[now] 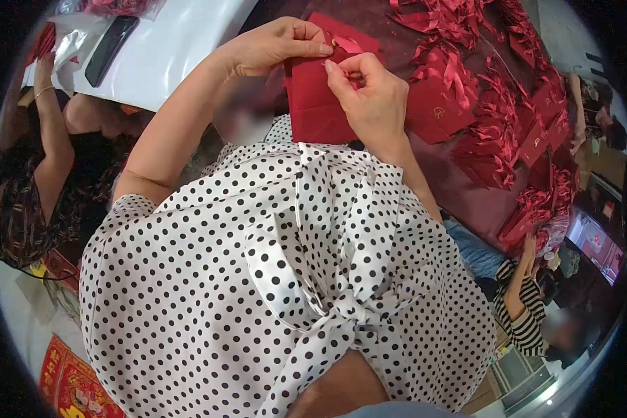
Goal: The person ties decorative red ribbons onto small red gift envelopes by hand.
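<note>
A red paper envelope or flat bag (317, 115) lies at the table's near edge, in front of my chest. A shiny red ribbon (344, 44) is at its upper part. My left hand (279, 47) reaches over the envelope from the left, thumb and forefinger pinched on the ribbon. Close beside it, my right hand (373, 97) is closed, with fingers curled and a bit of red ribbon showing between them. The fingertips of both hands nearly meet. My fingers partly cover the ribbon, so its knot or loop cannot be made out.
Red envelopes with gold marks (439, 111) and ribbons lie heaped to the right on a dark red cloth (460, 195). A black phone (111, 50) rests on a white table (181, 49) at the left. Other people sit at both sides, one in a striped sleeve (529, 299).
</note>
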